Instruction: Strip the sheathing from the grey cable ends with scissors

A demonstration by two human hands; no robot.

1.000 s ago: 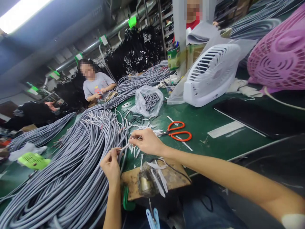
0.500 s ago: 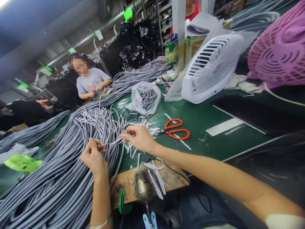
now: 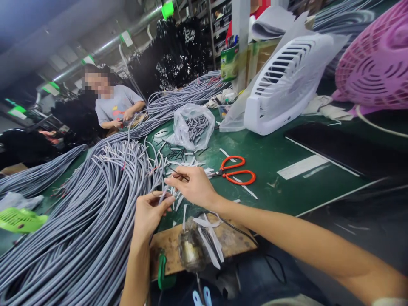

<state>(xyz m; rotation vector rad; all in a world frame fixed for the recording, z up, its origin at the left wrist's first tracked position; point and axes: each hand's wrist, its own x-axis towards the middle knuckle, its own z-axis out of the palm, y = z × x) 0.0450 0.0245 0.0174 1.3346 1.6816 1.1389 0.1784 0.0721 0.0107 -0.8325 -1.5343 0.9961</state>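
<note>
My left hand [image 3: 149, 212] pinches the end of a grey cable [image 3: 163, 195] that rises from the big bundle of grey cables [image 3: 95, 212] covering the left of the green table [image 3: 280, 157]. My right hand [image 3: 194, 185] is closed just above it, fingers pinched on a thin dark tube piece [image 3: 178, 175] near the cable's tip. The two hands nearly touch. Below them a wooden block [image 3: 229, 242] carries a small metal tool [image 3: 189, 250] and white strips.
Orange-handled scissors [image 3: 237, 172] lie right of my hands. A plastic bag of small grey tubes [image 3: 193, 127] sits behind. A white fan [image 3: 287, 80] and a pink fan [image 3: 376, 63] stand at the right. A co-worker in a grey shirt [image 3: 116, 106] sits across the cables.
My left hand went out left over the bundle, then came back toward my right hand with a cable end. My right hand stayed almost still.
</note>
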